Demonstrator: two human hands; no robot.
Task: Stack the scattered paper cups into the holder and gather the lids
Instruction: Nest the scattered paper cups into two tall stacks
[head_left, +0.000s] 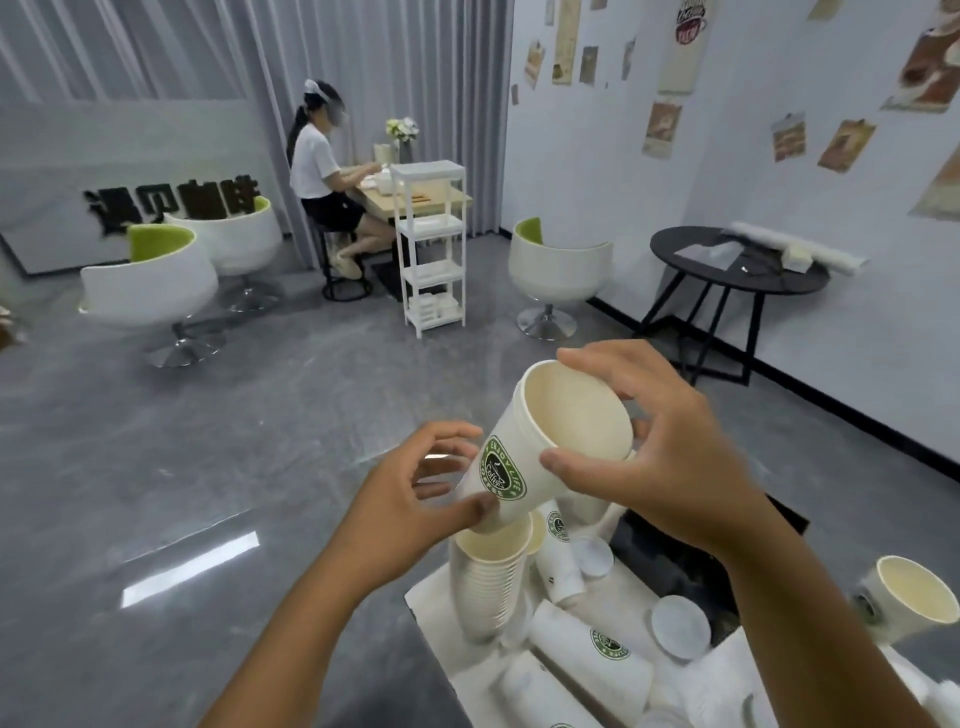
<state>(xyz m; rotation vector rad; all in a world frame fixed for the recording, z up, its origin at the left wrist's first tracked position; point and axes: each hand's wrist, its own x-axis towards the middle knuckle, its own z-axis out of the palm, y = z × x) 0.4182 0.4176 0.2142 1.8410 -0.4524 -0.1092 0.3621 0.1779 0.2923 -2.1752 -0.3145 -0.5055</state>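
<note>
A white paper cup (540, 452) with a green logo is tilted above a tall stack of nested cups (491, 587), its base touching the stack's mouth. My right hand (660, 457) grips the cup at its rim, thumb on the near side and fingers over the far side. My left hand (415, 493) pinches the cup's lower wall with the thumb, its fingers curled behind. Loose cups (587, 649) lie on their sides on the white surface (431, 603). Two round white lids (680, 626) (595, 556) lie among them. Another cup (904, 597) lies at the right edge.
A black tray or mat (670, 561) sits behind the lids. Grey floor stretches left of the table. Farther off stand white swivel chairs (558, 270), a white shelf rack (431, 249), a black round table (737, 265), and a seated person (327, 182) at a wooden table.
</note>
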